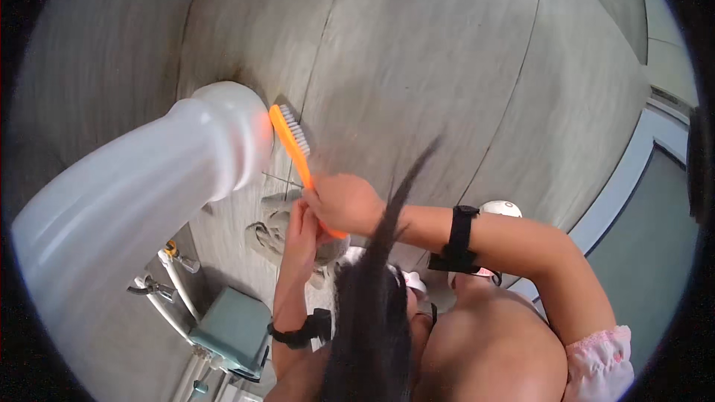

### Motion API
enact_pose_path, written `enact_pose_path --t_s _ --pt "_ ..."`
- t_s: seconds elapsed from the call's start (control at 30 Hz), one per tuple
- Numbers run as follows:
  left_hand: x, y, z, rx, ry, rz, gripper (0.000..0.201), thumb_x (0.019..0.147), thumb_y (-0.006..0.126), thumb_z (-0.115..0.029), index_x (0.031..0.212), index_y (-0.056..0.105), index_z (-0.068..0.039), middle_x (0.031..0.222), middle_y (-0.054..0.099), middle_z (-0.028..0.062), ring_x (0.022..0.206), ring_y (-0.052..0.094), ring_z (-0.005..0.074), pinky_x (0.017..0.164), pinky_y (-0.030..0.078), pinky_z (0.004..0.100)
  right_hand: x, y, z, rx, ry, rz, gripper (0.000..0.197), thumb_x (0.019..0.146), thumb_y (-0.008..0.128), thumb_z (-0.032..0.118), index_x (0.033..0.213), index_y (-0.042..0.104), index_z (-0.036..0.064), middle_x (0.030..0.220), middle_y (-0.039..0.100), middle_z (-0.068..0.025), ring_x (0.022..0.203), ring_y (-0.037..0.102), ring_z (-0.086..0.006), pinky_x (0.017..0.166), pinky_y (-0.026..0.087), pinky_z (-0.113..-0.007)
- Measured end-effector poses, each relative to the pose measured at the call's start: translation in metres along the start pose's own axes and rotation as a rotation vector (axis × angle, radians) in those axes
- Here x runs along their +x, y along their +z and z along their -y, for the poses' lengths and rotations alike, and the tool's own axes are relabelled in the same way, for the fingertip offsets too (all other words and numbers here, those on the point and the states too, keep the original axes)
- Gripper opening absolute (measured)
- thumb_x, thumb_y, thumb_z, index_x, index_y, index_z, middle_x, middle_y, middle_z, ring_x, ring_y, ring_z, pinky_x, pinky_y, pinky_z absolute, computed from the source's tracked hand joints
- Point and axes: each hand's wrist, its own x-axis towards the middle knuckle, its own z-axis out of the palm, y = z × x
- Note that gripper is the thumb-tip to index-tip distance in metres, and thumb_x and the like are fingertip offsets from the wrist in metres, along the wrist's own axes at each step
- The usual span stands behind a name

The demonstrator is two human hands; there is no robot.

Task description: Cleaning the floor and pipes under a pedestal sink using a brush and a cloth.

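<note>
An orange scrubbing brush (289, 134) with pale grey bristles slants across the middle of the view, its head up beside the white pedestal. My right hand (346, 205) is closed round its handle, and the orange handle end shows below the fingers. Close on the left, my left hand (299, 242) has its fingers bent together against the handle area. What lies inside that grip is hidden. A crumpled grey thing, perhaps cloth or a shoe (262, 238), is behind and beside my left hand. Both wrists carry black bands.
A large white glossy pedestal (141, 171) fills the left side. Below it are white pipes (179, 283) with metal fittings and a teal box (234, 327). Grey tiles (417, 52) cover the floor. A pale door frame (618, 186) stands at right. Dark hair (376, 290) hangs in front.
</note>
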Motion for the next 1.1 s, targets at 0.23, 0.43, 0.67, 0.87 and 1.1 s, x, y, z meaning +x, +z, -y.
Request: enact_pose_path --t_s 0.23,0.43,0.67,0.87,1.1 --pt "-0.013 -0.023 0.016 0.289 0.148 -0.199 0.029 0.101 0.041 -0.028 0.095 0.056 -0.004 0.079 0.056 0.0002 0.07 0.05 0.0082 0.062 0.04 0.0238 0.014 -0.005 0.004 0.064 0.043 0.16 0.031 0.089 0.048 0.029 0.091 0.062 0.0015 0.079 0.065 -0.0177 0.072 0.064 -0.0358 0.068 0.05 -0.045" --pt "-0.007 -0.029 0.0 0.154 0.192 -0.126 0.033 0.1 0.042 -0.031 0.082 0.052 -0.006 0.063 0.048 0.0001 0.051 0.044 0.0082 0.045 0.036 0.0236 0.022 -0.015 0.008 -0.571 -0.485 -0.5 0.057 0.078 0.058 0.02 0.129 0.044 -0.0005 0.131 0.048 -0.0173 0.116 0.051 -0.0288 0.094 0.042 -0.041" --pt "0.027 -0.009 -0.023 0.27 0.297 -0.155 0.035 0.1 0.042 -0.037 0.083 0.05 -0.008 0.059 0.043 -0.0019 0.048 0.039 0.0061 0.044 0.03 0.0216 0.053 -0.025 0.01 -0.734 -0.538 -0.351 0.06 0.083 0.047 0.026 0.135 0.04 -0.0029 0.144 0.036 -0.0189 0.136 0.03 -0.0305 0.111 0.025 -0.046" --pt "0.02 0.016 0.005 -0.039 0.189 -0.185 0.033 0.099 0.043 -0.035 0.085 0.051 -0.007 0.058 0.045 -0.0004 0.045 0.039 0.0075 0.041 0.029 0.023 0.043 -0.031 -0.005 -0.705 -0.574 -0.342 0.061 0.079 0.052 0.026 0.132 0.044 -0.0029 0.144 0.038 -0.0186 0.135 0.033 -0.03 0.111 0.025 -0.043" --pt "0.021 0.006 -0.028 0.024 0.23 -0.279 0.032 0.098 0.045 -0.033 0.083 0.052 -0.005 0.055 0.045 0.0011 0.042 0.039 0.0081 0.04 0.029 0.0237 0.059 -0.034 0.019 -0.675 -0.614 -0.281 0.065 0.072 0.059 0.025 0.129 0.045 -0.0048 0.14 0.042 -0.0172 0.135 0.034 -0.0286 0.105 0.032 -0.04"
